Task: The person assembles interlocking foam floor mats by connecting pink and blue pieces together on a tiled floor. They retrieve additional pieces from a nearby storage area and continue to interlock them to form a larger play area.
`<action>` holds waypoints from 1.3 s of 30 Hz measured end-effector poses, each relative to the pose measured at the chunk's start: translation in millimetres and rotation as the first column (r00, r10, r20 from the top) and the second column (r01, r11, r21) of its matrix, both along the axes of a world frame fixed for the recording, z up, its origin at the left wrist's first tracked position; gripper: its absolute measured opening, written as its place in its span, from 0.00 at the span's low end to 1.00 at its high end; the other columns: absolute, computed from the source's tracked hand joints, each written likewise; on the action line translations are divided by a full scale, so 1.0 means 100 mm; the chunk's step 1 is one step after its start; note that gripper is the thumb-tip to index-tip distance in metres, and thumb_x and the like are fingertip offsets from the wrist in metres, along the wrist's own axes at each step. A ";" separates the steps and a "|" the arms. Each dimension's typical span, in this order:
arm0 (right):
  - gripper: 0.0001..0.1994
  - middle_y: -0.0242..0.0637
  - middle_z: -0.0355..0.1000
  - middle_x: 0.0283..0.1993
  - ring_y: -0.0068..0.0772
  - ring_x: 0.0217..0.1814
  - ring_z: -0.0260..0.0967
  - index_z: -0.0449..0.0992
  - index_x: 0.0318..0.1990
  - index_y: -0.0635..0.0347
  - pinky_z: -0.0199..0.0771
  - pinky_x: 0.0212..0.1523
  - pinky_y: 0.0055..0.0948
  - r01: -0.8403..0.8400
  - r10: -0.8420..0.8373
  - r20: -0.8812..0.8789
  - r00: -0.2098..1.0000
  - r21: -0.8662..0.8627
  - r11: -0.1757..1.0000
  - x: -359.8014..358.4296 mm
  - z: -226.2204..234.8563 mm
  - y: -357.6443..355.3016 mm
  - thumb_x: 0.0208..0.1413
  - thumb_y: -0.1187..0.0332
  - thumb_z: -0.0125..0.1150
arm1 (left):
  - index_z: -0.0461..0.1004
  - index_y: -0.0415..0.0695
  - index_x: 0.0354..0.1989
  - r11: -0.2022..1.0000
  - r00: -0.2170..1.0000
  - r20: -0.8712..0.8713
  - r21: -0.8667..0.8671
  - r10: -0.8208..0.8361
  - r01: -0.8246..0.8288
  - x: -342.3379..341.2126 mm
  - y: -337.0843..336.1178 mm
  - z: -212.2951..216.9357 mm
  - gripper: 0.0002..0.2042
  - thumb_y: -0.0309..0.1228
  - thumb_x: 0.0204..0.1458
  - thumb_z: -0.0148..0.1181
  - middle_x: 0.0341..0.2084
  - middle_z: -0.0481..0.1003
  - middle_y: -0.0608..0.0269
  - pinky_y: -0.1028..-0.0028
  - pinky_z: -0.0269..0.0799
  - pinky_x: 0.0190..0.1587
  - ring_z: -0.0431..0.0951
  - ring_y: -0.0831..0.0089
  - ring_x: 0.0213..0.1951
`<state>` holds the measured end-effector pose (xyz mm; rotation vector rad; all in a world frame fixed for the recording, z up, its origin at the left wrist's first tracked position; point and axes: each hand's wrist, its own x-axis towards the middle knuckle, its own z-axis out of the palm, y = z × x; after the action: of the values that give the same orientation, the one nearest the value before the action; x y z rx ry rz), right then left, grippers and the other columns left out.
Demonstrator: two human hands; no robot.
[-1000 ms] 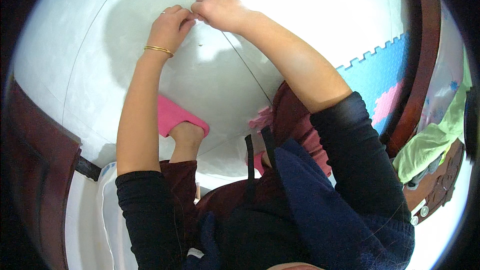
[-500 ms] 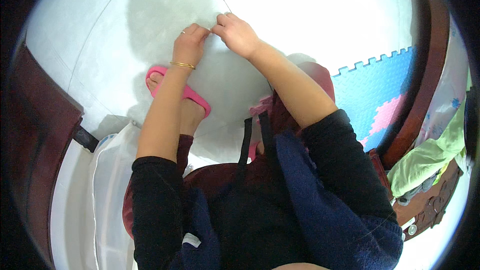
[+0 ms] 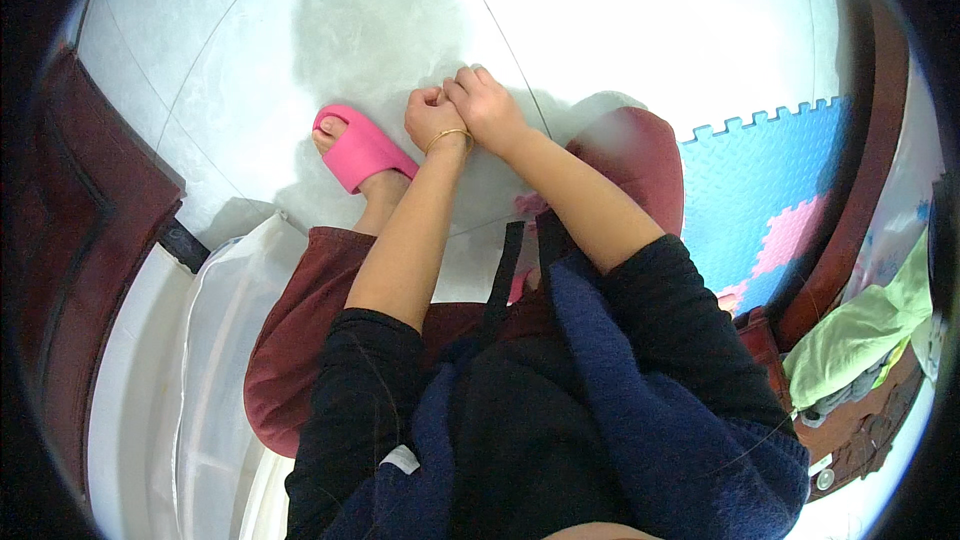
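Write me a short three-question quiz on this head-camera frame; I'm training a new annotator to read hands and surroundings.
1. True or false: the left hand and right hand are far apart.
2. Which wrist wears the thin gold bangle? A) left B) right
3. What colour is the slipper on the pale floor?

Key:
1. False; the hands are pressed together, fingers curled. Whether they pinch anything is too small to tell.
2. A.
3. Pink; it sits just left of the hands, and a foam puzzle mat in blue and pink lies to the right.
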<state>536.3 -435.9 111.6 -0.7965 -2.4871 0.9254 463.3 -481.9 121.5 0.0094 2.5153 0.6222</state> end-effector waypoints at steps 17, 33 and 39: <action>0.08 0.38 0.66 0.38 0.39 0.42 0.67 0.71 0.34 0.56 0.73 0.39 0.36 -0.515 0.467 0.324 0.823 0.081 0.853 -0.05 0.00 0.40 0.45 0.68 0.52 | 0.75 0.43 0.43 0.470 0.478 0.180 -0.091 -0.860 0.878 -2.23 0.01 1.62 0.11 0.33 0.54 0.54 0.40 0.74 0.64 0.74 0.66 0.48 0.71 0.74 0.43; 0.12 0.43 0.67 0.50 0.42 0.51 0.65 0.69 0.47 0.59 0.71 0.50 0.36 -0.380 0.211 0.521 0.827 0.242 0.893 -0.09 0.17 1.14 0.55 0.72 0.52 | 0.72 0.42 0.48 0.943 0.957 0.272 0.331 -0.100 0.004 -1.79 -1.53 1.33 0.14 0.35 0.57 0.53 0.46 0.73 0.64 0.75 0.66 0.47 0.71 0.76 0.45; 0.05 0.47 0.68 0.31 0.49 0.36 0.66 0.71 0.26 0.64 0.69 0.39 0.42 -0.133 0.051 0.245 0.968 0.331 0.934 -0.89 0.02 1.80 0.47 0.72 0.51 | 0.72 0.43 0.48 0.930 0.977 0.210 0.366 -0.038 -0.042 -1.97 -1.63 1.43 0.14 0.36 0.57 0.53 0.47 0.73 0.63 0.75 0.67 0.47 0.72 0.75 0.45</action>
<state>447.7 -256.2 113.7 -0.7062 -2.8018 0.4162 266.0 -645.4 264.7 0.0733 2.1595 1.0325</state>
